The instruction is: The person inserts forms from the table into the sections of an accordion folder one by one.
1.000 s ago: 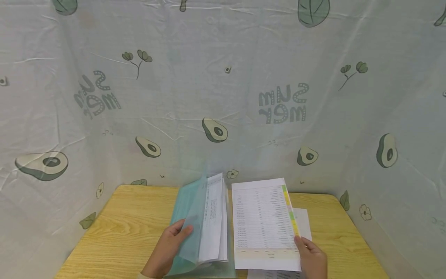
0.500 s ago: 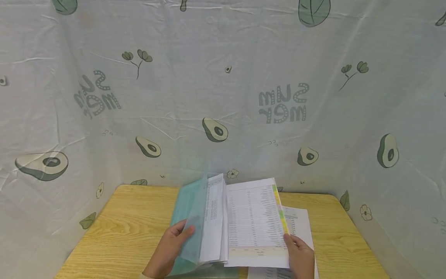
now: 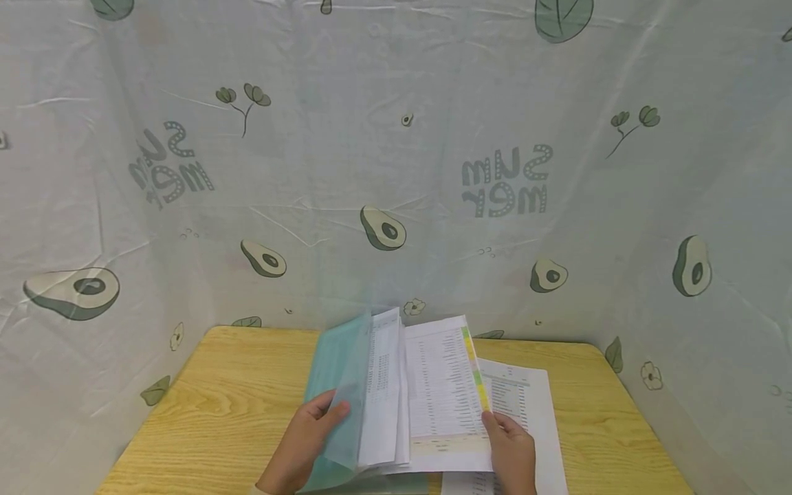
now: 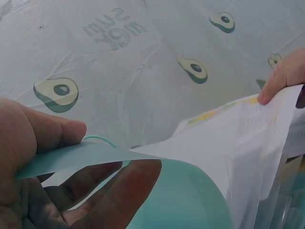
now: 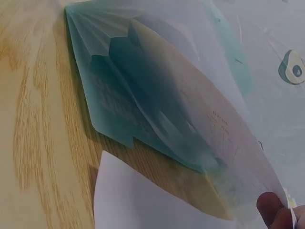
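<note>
A teal translucent document folder (image 3: 334, 361) stands opened on the table, with several white papers (image 3: 381, 399) in it. My left hand (image 3: 307, 434) holds its front cover by the edge, thumb on one side and fingers behind, as the left wrist view shows at the teal cover (image 4: 190, 195). My right hand (image 3: 515, 450) pinches the right edge of a printed sheet (image 3: 442, 385) with a green and yellow strip. Its left side lies against the folder's papers and is partly hidden behind them. In the right wrist view the sheet (image 5: 209, 102) slants up between the folder's clear pockets (image 5: 167, 109).
Another printed sheet (image 3: 544, 419) lies flat on the wooden table (image 3: 204, 412), right of the folder and partly under my right hand. A pale curtain (image 3: 322, 165) with avocado prints surrounds the table at the back and sides.
My right hand has moved left with the printed sheet, bringing it from beside the folder into its papers. More of the flat sheet underneath shows. My left hand stays on the cover.
</note>
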Motion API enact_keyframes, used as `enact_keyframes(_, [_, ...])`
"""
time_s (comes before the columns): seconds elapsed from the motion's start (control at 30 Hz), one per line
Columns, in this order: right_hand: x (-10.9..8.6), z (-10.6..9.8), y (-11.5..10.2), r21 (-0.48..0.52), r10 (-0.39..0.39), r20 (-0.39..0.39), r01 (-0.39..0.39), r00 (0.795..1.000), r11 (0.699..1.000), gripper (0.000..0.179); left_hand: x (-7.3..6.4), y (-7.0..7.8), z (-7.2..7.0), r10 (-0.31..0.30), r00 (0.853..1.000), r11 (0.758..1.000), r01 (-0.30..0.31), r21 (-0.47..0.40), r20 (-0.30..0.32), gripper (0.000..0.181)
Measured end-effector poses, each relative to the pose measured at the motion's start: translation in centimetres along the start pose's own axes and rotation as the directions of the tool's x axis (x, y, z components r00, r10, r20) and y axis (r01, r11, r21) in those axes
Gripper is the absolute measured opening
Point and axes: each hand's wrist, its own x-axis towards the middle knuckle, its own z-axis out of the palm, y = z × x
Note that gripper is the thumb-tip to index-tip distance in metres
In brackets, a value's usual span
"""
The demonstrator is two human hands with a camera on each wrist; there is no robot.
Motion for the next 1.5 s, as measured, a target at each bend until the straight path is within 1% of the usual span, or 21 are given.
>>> enact_keyframes(0.33, [-1.0, 2.2, -0.3, -0.012, 0.015, 0.063, -0.014, 0.998, 1.0, 0.039, 0.0, -0.1, 0.2, -0.006, 1.0, 1.0, 0.006, 0.006, -0.003, 0.058])
enact_keyframes(0.53, [-1.7, 3.2, -0.1, -0.003, 0.006, 0.094, -0.005, 0.996, 1.0, 0.037, 0.0, -0.1, 0.1, 0.0, 1.0, 1.0, 0.0, 0.001, -0.004, 0.059])
enact_keyframes(0.83, [-2.3, 4.0, -0.7, -0.015, 0.014, 0.118, -0.012, 0.993, 1.0, 0.034, 0.0, -0.3, 0.1, 0.002, 1.0, 1.0, -0.002, 0.002, 0.004, 0.059])
enact_keyframes(1.0, [-2.5, 4.3, -0.8, -0.019, 0.012, 0.147, -0.01, 0.989, 1.0, 0.036, -0.1, -0.2, 0.0, 0.001, 1.0, 1.0, -0.001, 0.001, 0.008, 0.06])
enact_keyframes(1.13, [-2.4, 3.9, -0.6, -0.05, 0.019, 0.169, -0.011, 0.985, 0.999, 0.038, -0.2, -0.2, 0.0, -0.002, 1.0, 1.0, 0.002, -0.009, 0.008, 0.06])
enact_keyframes(1.3, [-2.0, 2.3, -0.4, -0.054, 0.03, 0.217, -0.019, 0.976, 0.998, 0.042, -0.2, 0.0, 0.0, -0.005, 1.0, 1.0, 0.005, -0.015, 0.002, 0.061])
enact_keyframes(1.37, [-1.9, 1.6, -0.4, -0.071, 0.03, 0.259, -0.012, 0.965, 0.997, 0.044, -0.3, 0.0, -0.1, -0.006, 1.0, 1.0, 0.006, -0.016, 0.001, 0.062])
enact_keyframes(1.5, [-1.9, 0.4, -0.4, -0.125, 0.074, 0.344, -0.032, 0.936, 0.992, 0.044, -0.3, 0.1, -0.1, -0.002, 1.0, 1.0, 0.002, -0.018, 0.001, 0.062])
